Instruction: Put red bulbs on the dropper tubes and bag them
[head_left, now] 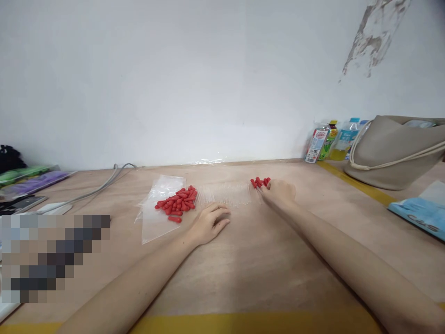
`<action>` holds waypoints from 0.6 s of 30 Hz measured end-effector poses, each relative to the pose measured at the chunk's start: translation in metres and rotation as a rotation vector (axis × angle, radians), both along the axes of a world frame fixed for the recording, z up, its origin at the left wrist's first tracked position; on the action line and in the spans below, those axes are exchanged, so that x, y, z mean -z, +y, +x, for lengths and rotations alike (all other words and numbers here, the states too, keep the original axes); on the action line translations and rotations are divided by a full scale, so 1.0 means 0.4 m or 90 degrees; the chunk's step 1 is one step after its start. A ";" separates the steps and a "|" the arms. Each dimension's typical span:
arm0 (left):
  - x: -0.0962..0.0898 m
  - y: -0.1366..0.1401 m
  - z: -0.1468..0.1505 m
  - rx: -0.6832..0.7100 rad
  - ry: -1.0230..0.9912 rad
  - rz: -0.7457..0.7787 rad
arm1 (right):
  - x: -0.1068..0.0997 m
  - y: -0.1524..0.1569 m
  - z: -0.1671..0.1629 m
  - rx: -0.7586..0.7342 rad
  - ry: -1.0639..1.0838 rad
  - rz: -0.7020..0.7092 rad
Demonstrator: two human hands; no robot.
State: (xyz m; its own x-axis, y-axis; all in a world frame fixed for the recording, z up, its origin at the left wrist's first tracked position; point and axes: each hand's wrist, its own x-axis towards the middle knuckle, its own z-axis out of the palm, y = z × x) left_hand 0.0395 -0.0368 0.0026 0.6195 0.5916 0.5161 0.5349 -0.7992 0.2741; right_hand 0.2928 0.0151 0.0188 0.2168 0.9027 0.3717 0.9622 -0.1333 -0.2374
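On the wooden table my left hand (210,223) rests with fingers loosely curved and apart, holding nothing. Just beyond its fingertips lies a row of thin clear tubes (225,195). A heap of red rubber dropper bulbs (179,200) sits to the left of that row, partly on a clear plastic bag (153,227). My right hand (280,191) reaches to the right end of the row, fingers pinched at a smaller group of red bulbs (257,182). One bulb appears to be between the fingertips, partly hidden by them.
A grey bag (399,153) with a cord stands at the right, beside bottles (344,139) and a carton (316,144) against the wall. A blue packet (420,215) lies nearer. On the left are a grey cable (100,186), a phone (29,202) and purple-and-green packs (34,181).
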 end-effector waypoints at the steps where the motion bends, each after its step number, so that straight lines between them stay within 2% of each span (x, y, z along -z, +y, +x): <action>1: 0.000 0.001 0.000 0.002 0.000 0.000 | 0.005 0.003 -0.002 0.000 -0.010 -0.005; 11: 0.004 0.004 0.002 0.013 0.009 -0.013 | 0.015 0.011 -0.006 -0.004 0.017 -0.080; 15: 0.006 0.006 0.002 0.012 0.013 -0.014 | 0.018 0.011 -0.006 0.015 -0.047 -0.032; 18: 0.008 0.007 0.002 0.011 0.015 -0.016 | 0.026 0.008 -0.018 -0.036 -0.062 0.014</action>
